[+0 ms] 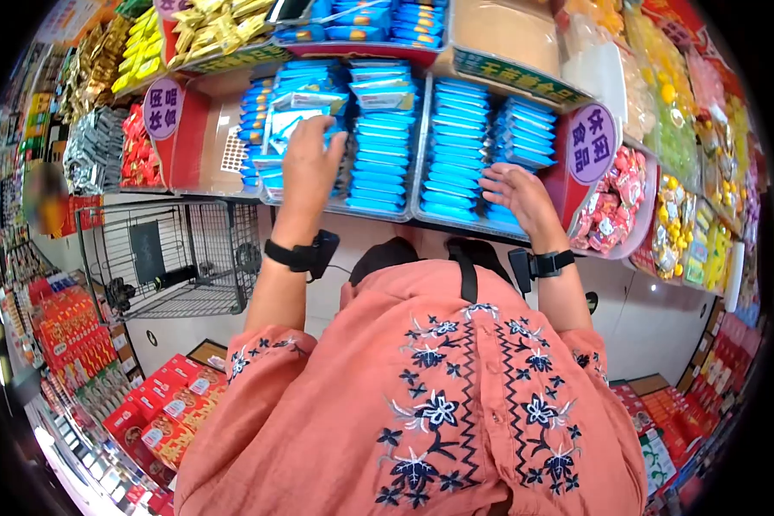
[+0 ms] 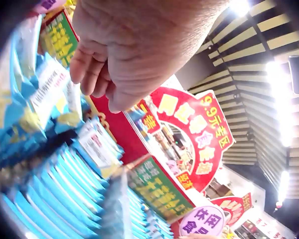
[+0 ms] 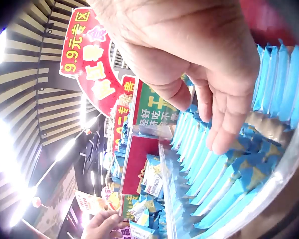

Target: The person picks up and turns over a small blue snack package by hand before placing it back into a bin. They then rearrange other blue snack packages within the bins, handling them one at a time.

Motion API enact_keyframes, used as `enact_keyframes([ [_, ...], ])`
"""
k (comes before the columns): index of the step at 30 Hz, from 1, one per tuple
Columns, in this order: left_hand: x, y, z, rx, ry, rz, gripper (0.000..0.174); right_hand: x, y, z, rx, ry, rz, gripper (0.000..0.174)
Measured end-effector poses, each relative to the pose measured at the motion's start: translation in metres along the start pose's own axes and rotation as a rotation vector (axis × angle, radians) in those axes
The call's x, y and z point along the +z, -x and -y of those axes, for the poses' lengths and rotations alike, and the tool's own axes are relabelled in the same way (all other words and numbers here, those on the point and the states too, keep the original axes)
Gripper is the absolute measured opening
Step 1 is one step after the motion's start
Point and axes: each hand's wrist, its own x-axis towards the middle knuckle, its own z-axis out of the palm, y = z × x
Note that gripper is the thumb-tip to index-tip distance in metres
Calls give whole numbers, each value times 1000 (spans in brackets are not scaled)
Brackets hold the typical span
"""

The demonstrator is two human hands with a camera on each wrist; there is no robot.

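Blue snack packets (image 1: pixel 377 163) stand in tight rows in a clear plastic bin, with loose packets (image 1: pixel 305 95) lying on top at its left side. Over these loose ones is my left hand (image 1: pixel 311 168), fingers loosely bent and nothing gripped; the left wrist view shows packets (image 2: pixel 50 94) beside its fingertips. My right hand (image 1: pixel 523 199) hovers at the front right of the neighbouring bin, fingers relaxed and spread above more blue packets (image 1: pixel 451 155). In the right wrist view its fingertips overlap a row of packets (image 3: pixel 209 179), and the palm holds nothing.
A clear bin rim (image 3: pixel 269 196) runs along the front. Purple round signs (image 1: pixel 592 144) flank the bins, with pink-wrapped sweets (image 1: pixel 615 202) at the right. A wire shopping cart (image 1: pixel 172 258) stands at the left. Red boxes (image 1: pixel 168 404) are stacked behind on the left.
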Motion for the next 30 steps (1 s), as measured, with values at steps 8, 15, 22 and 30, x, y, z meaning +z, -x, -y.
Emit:
enact_keyframes([
  [8, -73, 24, 70, -37, -214, -49, 35, 22, -1, 8, -27, 60, -59, 35],
  [15, -82, 41, 61, 90, -222, 72, 35, 34, 2, 6, -47, 73, -85, 32],
  [22, -85, 62, 57, 77, -357, 191, 30, 52, 8, 2, -64, 90, -72, 31],
  [30, -95, 63, 62, 54, -453, 303, 30, 48, 2, -8, -65, 59, -13, 31],
])
